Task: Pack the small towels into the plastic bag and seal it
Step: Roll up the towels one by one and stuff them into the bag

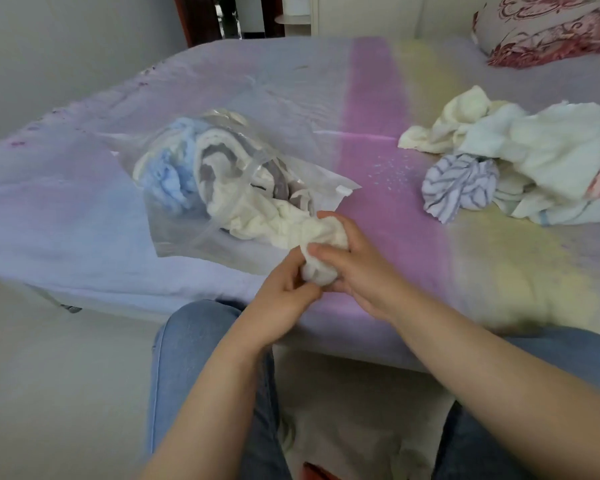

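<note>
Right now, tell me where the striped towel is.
The striped towel lies on the bed's right side, at the near-left edge of the loose towel pile.

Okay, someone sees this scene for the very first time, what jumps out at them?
First, both hands, the left hand and right hand, gripping a cream towel at the bed's near edge, its far end trailing into the clear plastic bag lying just beyond. The bag already bulges with a blue towel and pale ones. To the right sits a loose pile of towels, with a striped cloth at its front.
</note>
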Motion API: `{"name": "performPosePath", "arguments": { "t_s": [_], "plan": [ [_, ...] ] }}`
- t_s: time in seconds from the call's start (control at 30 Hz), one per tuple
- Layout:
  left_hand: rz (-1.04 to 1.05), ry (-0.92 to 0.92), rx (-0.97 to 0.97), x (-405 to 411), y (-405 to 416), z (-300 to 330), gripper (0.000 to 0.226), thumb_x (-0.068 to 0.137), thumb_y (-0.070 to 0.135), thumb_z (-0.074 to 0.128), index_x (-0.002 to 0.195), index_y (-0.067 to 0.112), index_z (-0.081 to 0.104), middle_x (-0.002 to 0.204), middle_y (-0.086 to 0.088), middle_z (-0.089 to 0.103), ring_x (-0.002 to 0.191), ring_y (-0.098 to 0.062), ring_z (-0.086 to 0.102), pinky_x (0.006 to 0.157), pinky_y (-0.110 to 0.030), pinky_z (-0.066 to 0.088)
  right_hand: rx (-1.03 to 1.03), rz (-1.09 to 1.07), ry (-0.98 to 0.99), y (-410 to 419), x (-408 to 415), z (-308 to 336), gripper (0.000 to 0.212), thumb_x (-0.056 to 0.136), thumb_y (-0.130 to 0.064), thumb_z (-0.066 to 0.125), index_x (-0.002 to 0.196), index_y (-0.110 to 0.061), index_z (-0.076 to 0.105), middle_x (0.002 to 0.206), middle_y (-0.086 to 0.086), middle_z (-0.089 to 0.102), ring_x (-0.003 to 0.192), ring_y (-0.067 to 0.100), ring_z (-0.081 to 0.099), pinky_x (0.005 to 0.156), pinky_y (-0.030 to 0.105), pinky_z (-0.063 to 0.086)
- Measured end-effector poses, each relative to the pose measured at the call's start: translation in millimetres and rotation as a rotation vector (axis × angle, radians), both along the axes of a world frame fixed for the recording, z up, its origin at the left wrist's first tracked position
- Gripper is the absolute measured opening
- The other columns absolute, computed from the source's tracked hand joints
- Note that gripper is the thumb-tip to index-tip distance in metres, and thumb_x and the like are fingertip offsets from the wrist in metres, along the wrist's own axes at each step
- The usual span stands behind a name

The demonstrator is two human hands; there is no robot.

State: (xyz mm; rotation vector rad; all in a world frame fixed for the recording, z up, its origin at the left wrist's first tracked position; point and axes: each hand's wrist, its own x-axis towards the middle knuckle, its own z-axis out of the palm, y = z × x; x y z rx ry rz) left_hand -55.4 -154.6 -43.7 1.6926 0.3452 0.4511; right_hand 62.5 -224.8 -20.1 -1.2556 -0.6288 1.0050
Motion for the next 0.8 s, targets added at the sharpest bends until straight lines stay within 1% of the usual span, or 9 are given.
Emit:
{"name": "performPosePath", "arguments": {
  "t_s": [0.1, 0.2, 0.27, 0.37, 0.47, 0.6, 0.67, 0.73, 0.8],
  "plan": [
    [0.355, -0.190, -0.501, -13, 12, -8, 0.017, 0.090, 0.019, 0.056, 0.100, 0.013, 0.068, 0.105, -0.007, 0.072, 0.102, -0.020, 0.066, 0.089, -0.029, 0.051, 0.153, -0.299, -0.421, 14, -11, -4, 0.047, 0.081, 0.008, 0.055, 0.103, -0.033, 0.055, 0.110, -0.013, 0.058, 0.102, 0.003, 0.057, 0.085, 0.017, 0.049],
    [0.774, -0.013, -0.451, -23, 22, -24, 0.046, 0.097, 0.041, 0.051, 0.061, 0.013, 0.053, 0.063, -0.006, 0.056, 0.059, -0.018, 0.053, 0.062, -0.029, 0.042, 0.371, -0.370, -0.717, 30, -27, -5, 0.061, 0.079, 0.011, 0.056, 0.122, -0.028, 0.039, 0.125, -0.023, 0.039, 0.114, -0.015, 0.044, 0.093, 0.004, 0.036],
    [0.764, 0.156, -0.462, -26, 30, -32, 0.054, 0.095, 0.055, 0.046, 0.059, 0.014, 0.049, 0.058, -0.003, 0.047, 0.051, -0.016, 0.040, 0.053, -0.028, 0.033, 0.352, -0.238, -0.923, 46, -24, -13, 0.064, 0.080, 0.003, 0.063, 0.126, -0.030, 0.033, 0.130, -0.017, 0.042, 0.115, 0.001, 0.051, 0.089, 0.011, 0.043],
    [0.668, 0.299, -0.496, -28, 39, -37, 0.063, 0.093, 0.065, 0.036, 0.061, 0.013, 0.052, 0.056, -0.002, 0.048, 0.048, -0.014, 0.039, 0.047, -0.024, 0.031, 0.163, -0.028, -1.279, 77, -10, -23, 0.056, 0.087, -0.010, 0.062, 0.128, -0.029, 0.028, 0.132, 0.012, 0.056, 0.108, 0.034, 0.060, 0.081, 0.031, 0.048],
    [0.651, 0.329, -0.475, -31, 44, -43, 0.064, 0.095, 0.064, 0.030, 0.061, 0.013, 0.048, 0.062, -0.006, 0.048, 0.045, -0.016, 0.037, 0.042, -0.022, 0.028, 0.190, -0.051, -1.495, 102, -4, -29, 0.059, 0.078, 0.002, 0.063, 0.123, -0.024, 0.034, 0.136, 0.014, 0.050, 0.117, 0.035, 0.054, 0.081, 0.033, 0.048],
    [0.569, 0.419, -0.395, -35, 42, -45, 0.063, 0.097, 0.061, 0.029, 0.083, 0.008, 0.060, 0.074, -0.011, 0.058, 0.047, -0.019, 0.050, 0.042, -0.025, 0.043, 0.212, -0.313, -1.378, 123, -5, -34, 0.060, 0.069, 0.005, 0.061, 0.123, -0.021, 0.056, 0.113, 0.011, 0.039, 0.102, 0.025, 0.051, 0.085, 0.036, 0.051],
    [0.605, 0.366, -0.249, -32, 43, -44, 0.045, 0.099, 0.050, 0.036, 0.093, 0.010, 0.055, 0.088, -0.007, 0.062, 0.061, -0.020, 0.060, 0.054, -0.035, 0.056, 0.209, -0.277, -1.336, 124, -16, -38, 0.057, 0.072, -0.002, 0.057, 0.127, -0.017, 0.058, 0.106, 0.016, 0.044, 0.097, 0.026, 0.050, 0.087, 0.035, 0.048],
    [0.733, 0.361, 0.068, -34, 49, -42, 0.034, 0.097, 0.042, 0.043, 0.078, 0.014, 0.048, 0.084, -0.004, 0.061, 0.074, -0.026, 0.062, 0.068, -0.040, 0.054, 0.285, -0.189, -1.299, 120, -26, -47, 0.053, 0.077, -0.012, 0.052, 0.130, -0.015, 0.055, 0.106, 0.018, 0.049, 0.098, 0.024, 0.050, 0.089, 0.030, 0.045],
    [0.833, 0.388, 0.333, -42, 55, -38, 0.034, 0.092, 0.035, 0.043, 0.063, 0.018, 0.039, 0.070, -0.006, 0.057, 0.073, -0.033, 0.057, 0.066, -0.041, 0.047, 0.390, -0.178, -1.239, 113, -29, -57, 0.047, 0.079, -0.013, 0.053, 0.125, -0.017, 0.047, 0.109, 0.019, 0.053, 0.104, 0.020, 0.048, 0.091, 0.024, 0.042]
  ]
}}
